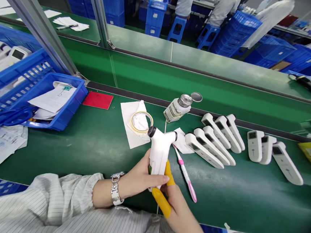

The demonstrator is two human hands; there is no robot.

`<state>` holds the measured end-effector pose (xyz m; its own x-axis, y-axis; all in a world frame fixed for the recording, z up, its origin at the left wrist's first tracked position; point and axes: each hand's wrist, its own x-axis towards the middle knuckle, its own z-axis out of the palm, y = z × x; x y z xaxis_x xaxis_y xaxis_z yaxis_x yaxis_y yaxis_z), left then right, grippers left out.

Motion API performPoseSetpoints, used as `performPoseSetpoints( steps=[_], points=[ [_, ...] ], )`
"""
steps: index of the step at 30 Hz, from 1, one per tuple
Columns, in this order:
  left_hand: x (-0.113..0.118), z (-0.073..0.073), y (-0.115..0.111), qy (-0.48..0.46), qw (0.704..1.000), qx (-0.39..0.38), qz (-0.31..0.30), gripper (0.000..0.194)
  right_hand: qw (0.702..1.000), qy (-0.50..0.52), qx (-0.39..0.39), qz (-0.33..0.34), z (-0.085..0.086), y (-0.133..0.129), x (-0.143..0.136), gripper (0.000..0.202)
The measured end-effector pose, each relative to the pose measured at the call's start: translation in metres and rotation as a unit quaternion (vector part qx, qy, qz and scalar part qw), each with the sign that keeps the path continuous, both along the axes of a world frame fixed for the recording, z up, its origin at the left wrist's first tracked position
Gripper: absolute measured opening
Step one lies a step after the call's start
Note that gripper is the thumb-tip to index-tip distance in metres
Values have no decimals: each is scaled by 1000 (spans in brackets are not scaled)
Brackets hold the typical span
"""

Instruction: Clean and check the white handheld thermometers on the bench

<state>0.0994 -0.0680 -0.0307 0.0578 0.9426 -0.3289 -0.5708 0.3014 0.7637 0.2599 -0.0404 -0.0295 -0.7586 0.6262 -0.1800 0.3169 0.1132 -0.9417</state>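
A white handheld device [160,149], like a forehead thermometer, stands upright between my hands with two dark-tipped arms at its top. My left hand [139,175] is closed around its left side, with the thumb across the lower front. Yellow finger cots cover two digits of my right hand [175,201], which grips the device's lower right side. A pink and white toothbrush [184,173] lies just right of my hands. Beyond the device are a yellow-edged tape roll [151,121] on white paper [128,117] and a pump bottle [176,109] with its lid flipped up.
Several similar white devices [209,150] lie in rows on the right of the green table [101,144]. At left are a blue basket [62,119] of papers, blue scissors [14,116] and a red pad [98,100]. A metal post [43,27] rises there. Other people sit beyond the partition.
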Motion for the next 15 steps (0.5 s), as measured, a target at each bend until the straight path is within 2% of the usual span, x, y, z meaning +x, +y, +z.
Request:
performPoseSetpoints(
  steps=[2,4,5,7,9,10,12,15],
  points=[
    [-2,-1,1,-24,998,-5,52,47,995,-26,58,71,15,23,4,42],
    [-7,0,3,-53,996,-17,71,39,980,-72,179,46,24,53,7,40],
    [-9,1,4,-66,995,-21,70,35,957,-108,269,11,25,69,6,39],
    [-14,4,5,-88,994,-18,63,31,873,-195,446,-27,18,99,3,40],
    [-16,8,5,-98,993,-8,63,30,793,-280,541,-12,5,122,-4,35],
    [-17,10,5,-101,993,-6,60,30,772,-304,558,-1,-2,131,-8,31],
    [-17,13,4,-103,994,-6,46,30,763,-305,570,3,-13,145,-14,24],
    [-18,14,2,-111,993,-3,27,32,780,-255,571,-14,-13,154,-13,23]
  ],
)
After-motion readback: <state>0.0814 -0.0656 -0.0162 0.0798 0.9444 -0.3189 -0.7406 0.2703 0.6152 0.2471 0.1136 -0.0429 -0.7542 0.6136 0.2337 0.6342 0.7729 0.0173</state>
